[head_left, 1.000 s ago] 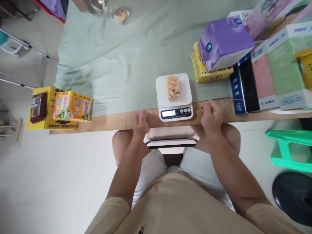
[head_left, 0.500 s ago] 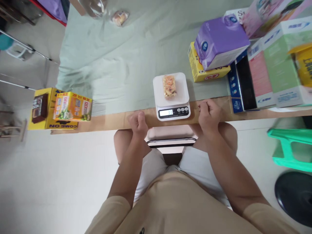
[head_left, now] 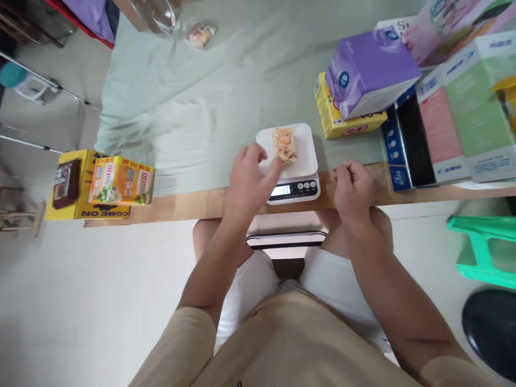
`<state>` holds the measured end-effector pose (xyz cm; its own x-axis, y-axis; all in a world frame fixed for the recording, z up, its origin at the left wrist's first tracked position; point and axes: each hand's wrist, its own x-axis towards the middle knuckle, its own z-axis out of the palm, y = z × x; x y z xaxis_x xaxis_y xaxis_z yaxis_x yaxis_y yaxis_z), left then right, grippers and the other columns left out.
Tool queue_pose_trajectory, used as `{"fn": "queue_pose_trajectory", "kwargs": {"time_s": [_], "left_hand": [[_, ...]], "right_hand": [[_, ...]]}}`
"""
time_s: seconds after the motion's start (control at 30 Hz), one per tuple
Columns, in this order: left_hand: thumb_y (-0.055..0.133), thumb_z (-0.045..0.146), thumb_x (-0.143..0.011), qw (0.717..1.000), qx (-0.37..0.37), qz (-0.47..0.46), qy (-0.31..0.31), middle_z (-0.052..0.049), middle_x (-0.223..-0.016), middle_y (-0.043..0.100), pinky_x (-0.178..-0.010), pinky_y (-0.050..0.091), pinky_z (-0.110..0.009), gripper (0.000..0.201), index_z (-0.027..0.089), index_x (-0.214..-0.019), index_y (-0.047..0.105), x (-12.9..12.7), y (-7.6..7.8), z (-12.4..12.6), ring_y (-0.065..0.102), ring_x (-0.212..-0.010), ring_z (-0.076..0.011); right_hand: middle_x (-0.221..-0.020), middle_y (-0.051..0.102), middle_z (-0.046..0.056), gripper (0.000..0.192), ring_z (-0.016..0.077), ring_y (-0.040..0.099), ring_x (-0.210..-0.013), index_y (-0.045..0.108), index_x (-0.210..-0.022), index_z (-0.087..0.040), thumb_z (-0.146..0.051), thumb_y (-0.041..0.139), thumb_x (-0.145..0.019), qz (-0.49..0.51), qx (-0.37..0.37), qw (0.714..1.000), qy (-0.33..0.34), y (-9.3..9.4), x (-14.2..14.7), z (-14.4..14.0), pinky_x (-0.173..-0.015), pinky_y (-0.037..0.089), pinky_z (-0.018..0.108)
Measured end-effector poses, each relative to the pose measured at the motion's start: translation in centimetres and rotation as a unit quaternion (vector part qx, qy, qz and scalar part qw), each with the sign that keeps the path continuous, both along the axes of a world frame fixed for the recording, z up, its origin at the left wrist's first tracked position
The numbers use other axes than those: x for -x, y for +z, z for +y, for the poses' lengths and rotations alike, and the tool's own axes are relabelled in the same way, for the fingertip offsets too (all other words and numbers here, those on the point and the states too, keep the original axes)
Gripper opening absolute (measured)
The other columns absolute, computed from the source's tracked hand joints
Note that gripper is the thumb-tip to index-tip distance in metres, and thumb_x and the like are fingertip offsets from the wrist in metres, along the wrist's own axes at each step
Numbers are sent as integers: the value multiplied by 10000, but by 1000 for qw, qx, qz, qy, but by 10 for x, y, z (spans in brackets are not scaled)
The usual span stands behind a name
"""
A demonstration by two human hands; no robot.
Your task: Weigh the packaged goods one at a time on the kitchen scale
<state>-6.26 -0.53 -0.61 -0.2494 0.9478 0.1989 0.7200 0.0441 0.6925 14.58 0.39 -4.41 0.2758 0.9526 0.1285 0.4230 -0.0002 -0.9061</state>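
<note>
A small wrapped snack [head_left: 284, 144] lies on the white platform of a kitchen scale [head_left: 307, 156], whose lit display reads 33. My left hand [head_left: 252, 180] hovers over the scale's left side with thumb and fingers apart, the thumb close to the snack and nothing in the grasp. It covers the left part of the scale's front. At the table's edge, right of the scale, my right hand [head_left: 351, 185] rests with its fingers curled closed. Whether anything is inside those fingers is hidden.
A purple box [head_left: 368, 72] sits on a yellow box [head_left: 336, 121] to the right, beside larger cartons [head_left: 463, 107]. An orange drink box pack [head_left: 123, 181] and a dark packet [head_left: 66, 184] are at the left edge. Another wrapped snack [head_left: 201, 35] lies farther back. A green stool [head_left: 479, 244] stands right.
My left hand has left the table edge, opened, and moved forward and right to the scale. My right hand stays closed at the edge. The snack has not visibly moved on the scale.
</note>
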Motion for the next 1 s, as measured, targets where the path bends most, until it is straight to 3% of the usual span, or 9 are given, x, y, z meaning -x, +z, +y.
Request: {"fn": "queue_pose_trajectory", "kwargs": {"time_s": [0.1,0.17,0.27,0.4,0.53,0.67,0.77,0.93,1.0], "left_hand": [[703,470,-897,996,45,74,-20,-94,-1088,632,-931,492,-375,341,233,-1115,588,-19,4,20,607,-1053,-257],[697,534,-898,992,66,103,-28,-116,-1130,626,-986,487,-408,452,226,-1206,577,-27,2,25,605,-1114,-293],[662,525,-926,989,82,116,-36,-129,-1152,626,-1010,477,-431,470,220,-1267,556,-30,-2,26,604,-1147,-314],[620,339,-945,993,72,88,-38,-130,-1137,638,-1008,486,-436,405,212,-1317,523,-24,-2,21,608,-1145,-303],[619,211,-906,998,54,26,-4,-118,-1109,650,-958,527,-429,370,225,-1261,517,-5,0,13,615,-1135,-285],[694,181,-831,997,20,-60,42,-68,-1120,672,-903,557,-408,450,276,-1218,485,42,8,0,656,-1075,-246],[729,181,-811,989,-73,-86,96,-26,-1116,659,-899,569,-362,488,301,-1204,465,100,20,-16,675,-1033,-195],[825,276,-734,921,-298,4,250,-8,-1061,568,-835,571,-343,475,251,-1055,476,213,21,-50,608,-945,-149],[821,347,-764,904,-312,44,288,3,-1051,568,-824,579,-363,446,267,-1026,468,246,11,-64,596,-926,-150]], "right_hand": [[-877,727,13,147,163,685,-822,697,-935,-235,-300,565,-927,35,-40,997,52,11,17,-3,-797,552,314],[-1139,757,51,216,188,724,-1051,689,-1099,-243,-339,562,-953,77,-52,989,112,17,31,-3,-952,592,354],[-1436,670,85,343,235,647,-1339,647,-1262,-245,-395,588,-960,104,-32,980,166,22,52,1,-1179,527,445],[-1434,675,84,418,254,632,-1366,623,-1336,-252,-472,568,-985,128,4,969,210,20,73,3,-1238,483,495],[-1386,698,73,442,252,644,-1348,648,-1280,-253,-569,560,-984,167,-26,957,238,21,96,0,-1227,500,474],[-1427,677,72,451,267,612,-1407,649,-1268,-265,-595,581,-967,190,-12,944,270,25,124,-9,-1210,511,476],[-1463,659,84,420,270,621,-1393,666,-1248,-269,-569,591,-964,182,22,942,281,21,136,-25,-1167,532,477],[-1297,744,85,282,243,682,-1262,738,-1108,-256,-448,592,-963,155,67,949,267,10,133,-63,-1116,543,468],[-1166,769,69,202,243,706,-1178,755,-1013,-261,-376,608,-938,169,61,953,243,14,128,-75,-1100,544,480]]}}
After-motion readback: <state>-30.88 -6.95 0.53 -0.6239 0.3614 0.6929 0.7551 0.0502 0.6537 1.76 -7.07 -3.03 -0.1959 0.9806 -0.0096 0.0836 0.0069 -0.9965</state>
